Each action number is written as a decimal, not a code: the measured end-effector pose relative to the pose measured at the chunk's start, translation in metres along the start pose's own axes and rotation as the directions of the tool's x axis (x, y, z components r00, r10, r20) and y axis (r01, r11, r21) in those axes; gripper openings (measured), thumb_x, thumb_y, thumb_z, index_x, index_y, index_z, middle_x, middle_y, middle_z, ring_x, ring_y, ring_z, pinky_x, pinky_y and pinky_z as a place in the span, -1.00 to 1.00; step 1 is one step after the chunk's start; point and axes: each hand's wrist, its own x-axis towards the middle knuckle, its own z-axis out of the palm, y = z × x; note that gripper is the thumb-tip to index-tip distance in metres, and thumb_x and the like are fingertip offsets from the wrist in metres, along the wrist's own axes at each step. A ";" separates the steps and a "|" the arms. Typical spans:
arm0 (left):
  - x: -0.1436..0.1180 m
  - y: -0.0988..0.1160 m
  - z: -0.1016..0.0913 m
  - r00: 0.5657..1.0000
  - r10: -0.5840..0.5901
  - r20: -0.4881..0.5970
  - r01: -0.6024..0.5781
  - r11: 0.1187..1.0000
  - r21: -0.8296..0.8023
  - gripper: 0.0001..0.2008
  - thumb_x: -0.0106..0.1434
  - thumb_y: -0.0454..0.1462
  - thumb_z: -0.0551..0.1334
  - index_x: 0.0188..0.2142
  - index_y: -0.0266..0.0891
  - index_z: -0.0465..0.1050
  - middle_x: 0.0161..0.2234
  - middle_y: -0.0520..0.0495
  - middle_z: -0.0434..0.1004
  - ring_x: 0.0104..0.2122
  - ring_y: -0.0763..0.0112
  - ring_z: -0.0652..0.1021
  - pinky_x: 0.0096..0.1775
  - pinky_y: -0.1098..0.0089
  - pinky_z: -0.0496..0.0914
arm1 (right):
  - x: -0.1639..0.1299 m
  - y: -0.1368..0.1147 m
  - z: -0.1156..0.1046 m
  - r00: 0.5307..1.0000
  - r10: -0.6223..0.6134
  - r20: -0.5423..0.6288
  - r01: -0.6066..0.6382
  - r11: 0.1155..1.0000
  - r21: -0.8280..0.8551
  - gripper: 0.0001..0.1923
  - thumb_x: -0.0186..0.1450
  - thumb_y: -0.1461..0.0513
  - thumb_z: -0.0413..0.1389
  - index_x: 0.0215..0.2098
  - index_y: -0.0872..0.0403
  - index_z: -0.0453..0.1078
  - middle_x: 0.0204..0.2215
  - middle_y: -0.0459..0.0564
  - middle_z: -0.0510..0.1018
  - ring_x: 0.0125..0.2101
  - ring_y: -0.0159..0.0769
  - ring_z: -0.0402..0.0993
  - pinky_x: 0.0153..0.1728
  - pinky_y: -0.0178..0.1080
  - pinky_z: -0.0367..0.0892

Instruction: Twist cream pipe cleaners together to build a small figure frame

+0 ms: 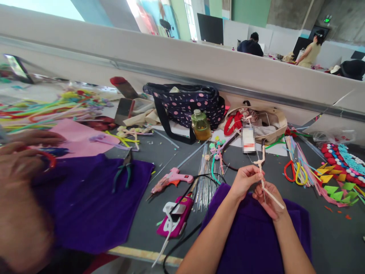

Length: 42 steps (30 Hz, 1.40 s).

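White pipe cleaner (262, 179) pinched between left hand (245, 180) and right hand (269, 198) fingers, closed.

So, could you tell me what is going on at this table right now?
A person is working a pale pipe cleaner over a purple cloth, pinching it with the left hand while the right hand holds its lower end. A pink glue gun lies on the grey table. At the left edge, a co-worker's blurred hand holds something red.

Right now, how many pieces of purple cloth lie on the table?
2. One purple cloth lies left of centre, with pliers on it. The other purple cloth lies under the person's two hands at lower right. More may be hidden under the clutter.
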 end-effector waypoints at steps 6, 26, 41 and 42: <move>0.000 -0.002 0.000 1.000 0.019 -0.009 -0.018 0.999 0.026 -0.72 -0.09 -0.18 0.44 -0.50 -0.35 0.47 -0.58 -0.02 0.48 -0.60 0.52 0.46 -0.51 0.50 0.32 | -0.001 -0.001 0.000 1.000 -0.021 -0.003 0.021 0.999 -0.030 -0.77 0.09 0.10 0.29 -0.50 0.08 0.43 -0.59 -0.12 0.41 -0.53 -0.40 0.32 -0.37 -0.29 0.30; 0.001 -0.004 0.002 0.996 0.051 -0.073 -0.046 0.997 0.059 -0.73 -0.12 -0.21 0.43 -0.56 -0.32 0.40 -0.59 0.01 0.46 -0.62 0.55 0.41 -0.53 0.50 0.28 | 0.000 -0.005 -0.006 0.972 -0.220 -0.081 0.175 0.911 -0.373 -0.87 0.06 0.19 0.29 -0.50 0.05 0.46 -0.52 -0.11 0.47 -0.45 -0.36 0.30 -0.34 -0.30 0.21; 0.002 -0.003 -0.002 0.987 -0.091 0.132 0.090 0.996 0.010 -0.66 0.01 -0.14 0.38 -0.31 -0.36 0.50 -0.50 -0.06 0.50 -0.57 0.52 0.44 -0.50 0.50 0.28 | -0.001 -0.001 0.001 0.986 -0.147 -0.081 0.132 0.976 -0.172 -0.86 0.10 0.19 0.26 -0.50 0.10 0.45 -0.59 -0.16 0.33 -0.53 -0.43 0.20 -0.41 -0.34 0.20; 0.002 -0.004 -0.003 0.980 -0.110 0.167 0.112 0.994 0.000 -0.66 0.01 -0.15 0.38 -0.29 -0.36 0.50 -0.49 -0.07 0.50 -0.58 0.53 0.44 -0.51 0.51 0.27 | -0.002 -0.002 0.002 0.989 -0.124 -0.079 0.113 0.986 -0.126 -0.86 0.10 0.19 0.27 -0.49 0.10 0.46 -0.60 -0.16 0.33 -0.54 -0.43 0.20 -0.39 -0.33 0.23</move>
